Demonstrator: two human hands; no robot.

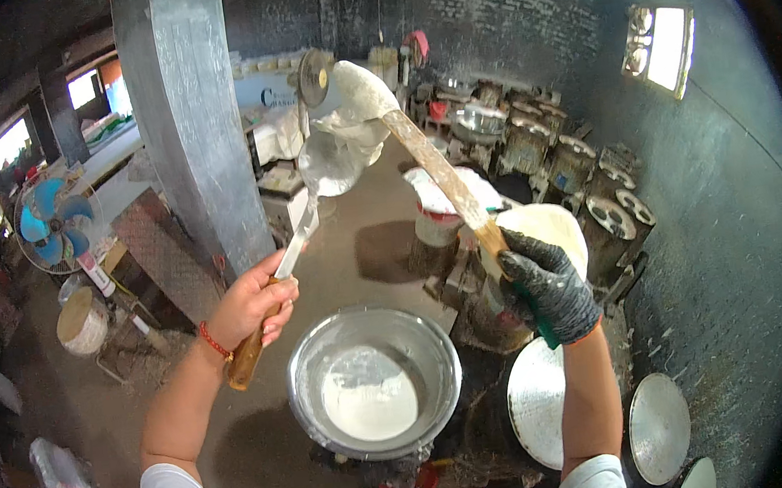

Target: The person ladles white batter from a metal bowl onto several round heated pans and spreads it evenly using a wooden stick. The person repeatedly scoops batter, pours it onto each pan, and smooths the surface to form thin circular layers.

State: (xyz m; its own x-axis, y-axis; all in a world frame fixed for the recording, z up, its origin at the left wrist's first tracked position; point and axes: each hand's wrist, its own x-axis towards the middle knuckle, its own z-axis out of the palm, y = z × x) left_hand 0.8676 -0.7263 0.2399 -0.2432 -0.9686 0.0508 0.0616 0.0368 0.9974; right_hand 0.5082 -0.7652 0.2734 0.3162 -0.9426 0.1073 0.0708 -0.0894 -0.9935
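Note:
My bare left hand [260,308], with a red beaded bracelet at the wrist, grips the wooden handle of a metal ladle [331,164] held up in front of me. A dark knitted glove covers my right hand [545,285], which is closed around a long wooden paddle [436,164]. The paddle's broad end is coated in whitish batter [364,93] and lies against or just above the ladle's bowl, where more batter clings. Below and between my hands stands a wide metal basin [310,424] holding pale liquid batter [370,396].
A bucket with a white-covered top [439,221] stands ahead. Round stoves [572,161] line the right wall, with round metal plates [659,428] leaning lower right. A square pillar [196,121] and a blue-bladed fan [56,223] are at left. A filled plastic bag [63,475] lies lower left.

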